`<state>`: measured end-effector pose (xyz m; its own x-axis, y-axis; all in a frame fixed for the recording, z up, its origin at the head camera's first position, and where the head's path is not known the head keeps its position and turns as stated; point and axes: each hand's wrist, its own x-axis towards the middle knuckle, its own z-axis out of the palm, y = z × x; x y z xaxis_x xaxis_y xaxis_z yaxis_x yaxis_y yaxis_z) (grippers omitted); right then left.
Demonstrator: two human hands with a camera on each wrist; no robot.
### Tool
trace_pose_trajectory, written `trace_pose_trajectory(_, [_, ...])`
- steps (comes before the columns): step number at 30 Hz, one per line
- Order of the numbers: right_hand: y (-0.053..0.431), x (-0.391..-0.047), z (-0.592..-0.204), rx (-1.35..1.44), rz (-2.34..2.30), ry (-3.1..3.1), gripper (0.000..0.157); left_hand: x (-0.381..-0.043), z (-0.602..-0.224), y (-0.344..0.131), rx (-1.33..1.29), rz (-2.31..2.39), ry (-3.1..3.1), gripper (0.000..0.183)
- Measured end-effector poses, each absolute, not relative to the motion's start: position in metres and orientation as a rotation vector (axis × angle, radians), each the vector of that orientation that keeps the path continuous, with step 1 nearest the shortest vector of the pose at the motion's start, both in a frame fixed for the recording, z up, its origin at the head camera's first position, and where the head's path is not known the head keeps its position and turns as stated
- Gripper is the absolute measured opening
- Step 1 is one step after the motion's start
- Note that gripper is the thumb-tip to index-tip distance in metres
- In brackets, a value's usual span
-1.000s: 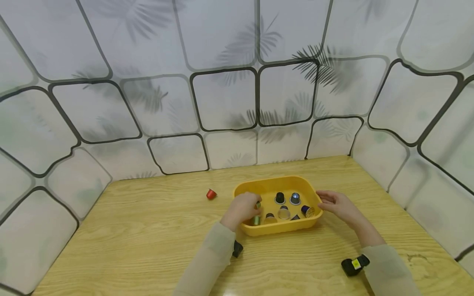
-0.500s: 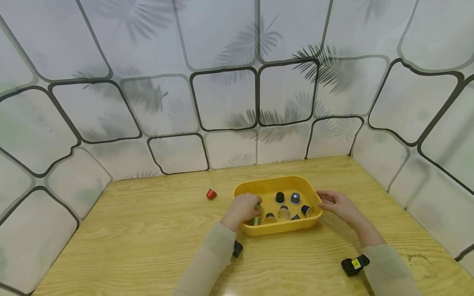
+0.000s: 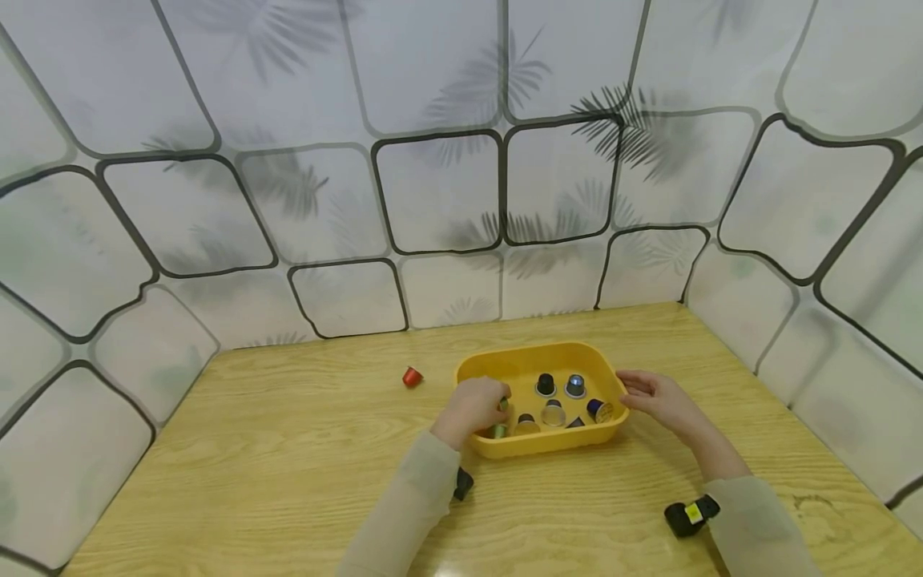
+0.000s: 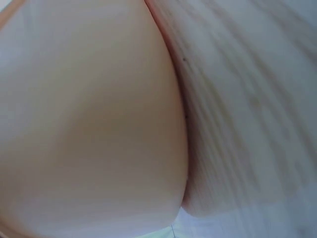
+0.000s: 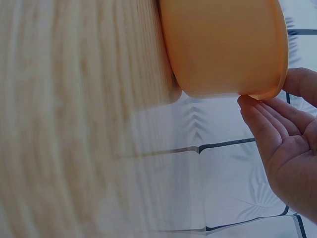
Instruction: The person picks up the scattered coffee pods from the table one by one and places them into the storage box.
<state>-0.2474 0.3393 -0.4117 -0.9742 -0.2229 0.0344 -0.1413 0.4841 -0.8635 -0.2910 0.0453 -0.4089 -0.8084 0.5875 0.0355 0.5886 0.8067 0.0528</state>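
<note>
A yellow plastic bin point(image 3: 541, 445) sits on the wooden table with several coffee capsules inside. My left hand point(image 3: 472, 409) reaches over its left side and pinches a green coffee capsule point(image 3: 503, 403), mostly covered by the fingers. Another green capsule point(image 3: 498, 431) lies just below that hand. My right hand point(image 3: 659, 403) holds the bin's right rim between thumb and fingers. The right wrist view shows that hand point(image 5: 287, 134) at the edge of the bin point(image 5: 223, 49). In the left wrist view only the bin's wall point(image 4: 94, 119) fills the picture; the fingers are hidden.
In the bin stand a black capsule point(image 3: 545, 385) and a blue capsule point(image 3: 575, 386); a purple capsule point(image 3: 599, 411) lies tipped at the right. A red capsule point(image 3: 412, 377) lies on the table point(image 3: 288, 449) left of the bin. Patterned cloth walls point(image 3: 447, 192) enclose the table.
The head view shifts very slightly. Both hands, the bin and the capsules keep their places.
</note>
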Motion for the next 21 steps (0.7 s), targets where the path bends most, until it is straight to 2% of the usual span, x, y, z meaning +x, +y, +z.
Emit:
trace_pose_trajectory(6, [0.3394,-0.2474,-0.4126,-0.327,-1.531,2.625,0.054,-0.2923,-0.4110,0.0451,-0.971,-0.091,-2.967,0.021])
trace_pose_trajectory(11, [0.3395,-0.2476,-0.4110,-0.327,-1.529,2.624,0.053,-0.2921,-0.4096,0.0452,-0.980,-0.087,-2.955,0.009])
trace_pose_trajectory(15, [0.3394,-0.2473,-0.4103,-0.328,-1.530,2.621,0.053,-0.2911,-0.4086,0.0454,-0.986,-0.087,-2.940,0.019])
trace_pose_trajectory(21, [0.3397,-0.2472,-0.4108,-0.337,-1.531,2.616,0.053,-0.2914,-0.4098,0.0457,-0.986,-0.073,-2.941,0.018])
